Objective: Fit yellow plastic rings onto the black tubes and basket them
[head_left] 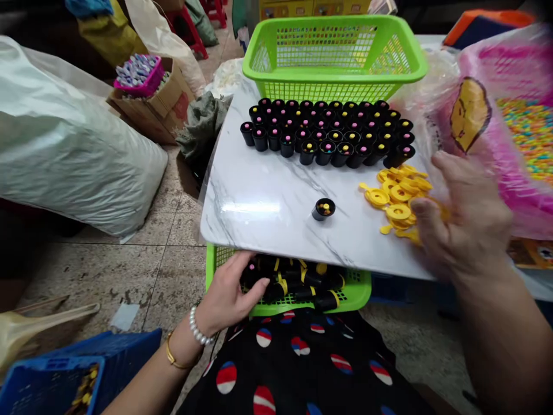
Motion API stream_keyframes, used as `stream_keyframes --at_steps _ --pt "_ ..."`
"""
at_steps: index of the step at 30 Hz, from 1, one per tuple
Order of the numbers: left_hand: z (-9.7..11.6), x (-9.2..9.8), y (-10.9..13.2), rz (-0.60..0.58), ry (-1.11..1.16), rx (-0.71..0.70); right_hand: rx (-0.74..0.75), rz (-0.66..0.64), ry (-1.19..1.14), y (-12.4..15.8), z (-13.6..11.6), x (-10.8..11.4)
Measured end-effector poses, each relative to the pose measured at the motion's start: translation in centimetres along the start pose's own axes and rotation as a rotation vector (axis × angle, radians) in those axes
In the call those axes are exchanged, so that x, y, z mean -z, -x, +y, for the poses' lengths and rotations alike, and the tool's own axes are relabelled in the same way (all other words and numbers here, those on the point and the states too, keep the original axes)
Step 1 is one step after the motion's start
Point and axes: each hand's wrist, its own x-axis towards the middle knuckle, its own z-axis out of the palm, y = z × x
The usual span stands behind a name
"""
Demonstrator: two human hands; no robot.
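Observation:
My left hand (231, 294), with a pearl bracelet and a gold bangle at the wrist, reaches over the left side of a low green basket (360, 297) at my lap. Thumb and fingers are spread; the fingertips are partly hidden among black cups (317, 279) with yellow lids lying in it. My right hand (469, 213), blurred, is open beside a pile of yellow ring-shaped lids (400, 196), its thumb over the pile's right edge. Between the hands, one black cup (324, 209) with yellow bits inside stands uncovered on the marbled white table (268, 230).
Rows of black cups (326, 135) with pink or yellow tips stand before a large green basket (334, 75). A pink bag (479, 115) of colourful pellets lies at the right. White sacks (73, 138), a cardboard box (162, 104) and a blue crate (56, 369) are on the left.

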Motion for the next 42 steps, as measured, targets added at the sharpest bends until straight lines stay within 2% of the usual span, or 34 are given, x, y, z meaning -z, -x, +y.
stream_keyframes --at_steps 2,5,8,12,16,20,23,26,29,32,35,39,42 --pt "0.6 1.1 0.6 -0.054 0.105 0.013 -0.03 0.075 0.023 0.8 -0.7 1.5" --pt "1.1 2.6 1.3 -0.118 0.217 0.033 -0.1 0.03 -0.035 3.3 -1.5 2.9" --pt "1.6 3.8 0.4 -0.03 0.269 -0.026 -0.072 -0.102 -0.084 5.3 -1.5 2.5" --pt "2.9 4.7 -3.3 0.13 0.316 -0.096 0.011 -0.088 -0.037 5.5 -1.6 1.1" --pt "4.1 3.8 -6.9 0.222 0.258 -0.115 0.05 0.006 -0.085 4.2 -3.3 0.8" --pt "3.7 2.0 -8.6 0.249 0.224 -0.084 0.097 0.047 -0.171 2.6 -5.7 0.9" --pt "3.0 1.2 -8.7 0.286 0.192 -0.051 0.111 0.046 -0.155 2.2 -6.0 1.0" --pt "2.7 1.3 -8.5 0.34 0.123 -0.013 0.075 0.028 -0.074 2.9 -5.1 0.9" --pt "2.8 1.4 -8.9 0.285 0.047 -0.04 0.068 -0.069 0.001 4.2 -4.6 0.8" --pt "2.8 1.2 -9.8 0.265 -0.025 -0.036 0.107 -0.13 0.004 5.3 -5.4 0.6" --pt "3.2 0.9 -10.6 0.345 -0.083 -0.013 0.167 -0.149 -0.014 5.7 -6.8 0.5" --pt "5.1 0.6 -10.4 0.446 -0.127 -0.118 0.261 -0.194 -0.054 5.4 -7.7 0.2" --pt "6.6 -0.1 -9.3 0.48 -0.038 -0.236 0.287 -0.147 -0.051 5.3 -7.8 -0.2"
